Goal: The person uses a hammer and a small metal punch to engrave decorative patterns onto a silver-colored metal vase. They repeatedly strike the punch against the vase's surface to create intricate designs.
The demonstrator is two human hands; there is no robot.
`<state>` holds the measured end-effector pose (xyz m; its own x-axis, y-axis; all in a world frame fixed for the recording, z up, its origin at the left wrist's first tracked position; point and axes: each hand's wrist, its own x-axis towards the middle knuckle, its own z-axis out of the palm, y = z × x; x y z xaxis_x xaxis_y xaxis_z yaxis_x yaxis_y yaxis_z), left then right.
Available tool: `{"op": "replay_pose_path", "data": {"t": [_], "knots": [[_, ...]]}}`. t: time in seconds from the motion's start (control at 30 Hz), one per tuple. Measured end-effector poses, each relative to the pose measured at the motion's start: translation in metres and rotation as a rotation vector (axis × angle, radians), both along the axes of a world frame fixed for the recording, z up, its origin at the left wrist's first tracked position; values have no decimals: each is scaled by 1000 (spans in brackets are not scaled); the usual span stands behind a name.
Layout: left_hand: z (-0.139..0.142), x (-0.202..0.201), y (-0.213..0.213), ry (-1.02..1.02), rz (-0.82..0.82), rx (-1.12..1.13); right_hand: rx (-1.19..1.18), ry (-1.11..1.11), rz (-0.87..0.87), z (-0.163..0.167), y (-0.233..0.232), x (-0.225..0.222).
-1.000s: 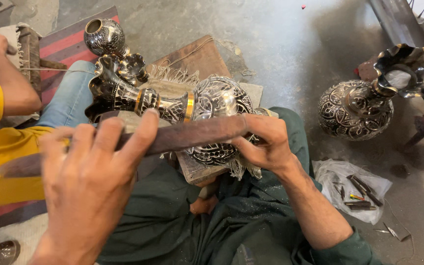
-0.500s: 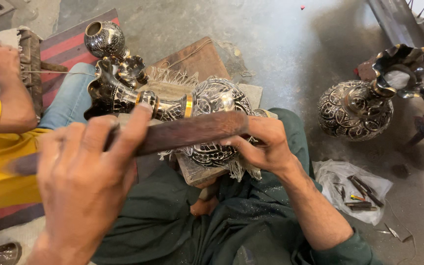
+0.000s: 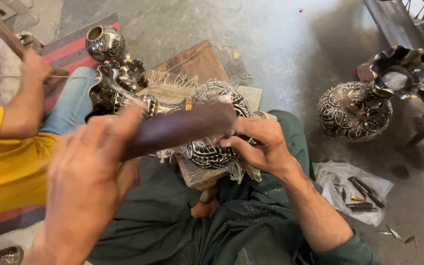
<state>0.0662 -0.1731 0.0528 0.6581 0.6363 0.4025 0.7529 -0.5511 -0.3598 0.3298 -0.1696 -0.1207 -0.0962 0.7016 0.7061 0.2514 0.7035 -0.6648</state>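
One head-worn camera looks steeply down, close, somewhat motion-blurred, over the lap.

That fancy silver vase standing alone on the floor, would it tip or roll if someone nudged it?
The standing vase looks top-heavy: its wide ruffled mouth sits above a narrow neck, so a nudge might tip it. Its round belly would probably roll once down. It appears metal, likely stiff and fairly heavy.
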Motion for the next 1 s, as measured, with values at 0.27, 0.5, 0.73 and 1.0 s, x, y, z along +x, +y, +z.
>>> {"op": "replay_pose_path", "data": {"t": [0.27,0.5,0.73,1.0], "knots": [[1,3,5,71,20,40,-38,98,46,-5,4,-6],[6,5,5,-419,-86,-340,-173,234,-33,3,-10,-17],[20,9,2,-77,-111,-25,-98,134,-133,5,-7,-18],[14,4,-3,80,95,-31,-274,504,19,-4,3,-6]]}}
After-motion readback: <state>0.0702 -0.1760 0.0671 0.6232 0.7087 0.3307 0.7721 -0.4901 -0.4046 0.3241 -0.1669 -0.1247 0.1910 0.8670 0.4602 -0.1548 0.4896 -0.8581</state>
